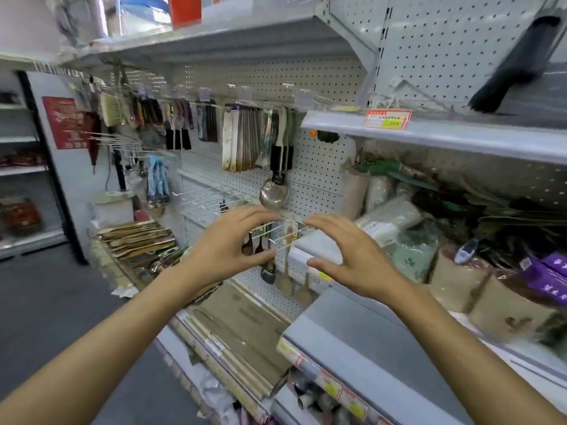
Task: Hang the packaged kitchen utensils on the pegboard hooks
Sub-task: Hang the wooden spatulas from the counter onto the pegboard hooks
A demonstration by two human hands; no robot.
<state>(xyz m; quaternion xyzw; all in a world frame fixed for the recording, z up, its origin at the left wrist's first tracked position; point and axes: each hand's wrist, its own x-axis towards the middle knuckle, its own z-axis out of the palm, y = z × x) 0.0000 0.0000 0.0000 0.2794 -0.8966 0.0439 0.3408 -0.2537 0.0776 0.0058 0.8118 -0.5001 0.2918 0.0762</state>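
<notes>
Two hands: both are held up before the white perforated pegboard (pixel 319 167), fingers spread and curved, nothing gripped.
Flat packs: a fanned stack of tan, flat packages (pixel 138 237) is seen at 9 o'clock from the hands, lying on a low shelf.
Left hand (pixel 236 243): opened, with thumb and fingers apart; its fingertips are placed at the thin white wire hooks (pixel 276 231), at 9 o'clock of them.
Hung utensils: dark-handled pieces and pale wooden spoons (pixel 285 271) are hung from those hooks, at 6 o'clock below the fingertips; packaging cannot be made out through the blur.
Strainer: a round, shiny metal mesh ladle (pixel 274 194) is hung at 12 o'clock above the hands.
Upper row: long beige and dark packaged utensils (pixel 242 139) are suspended higher, at 12 o'clock.
Right hand (pixel 349 256): opened likewise, kept at 3 o'clock of the hooks, over a smooth grey shelf edge (pixel 316 250).
Bagged goods: soft plastic bags (pixel 399 228) are piled at 3 o'clock.
</notes>
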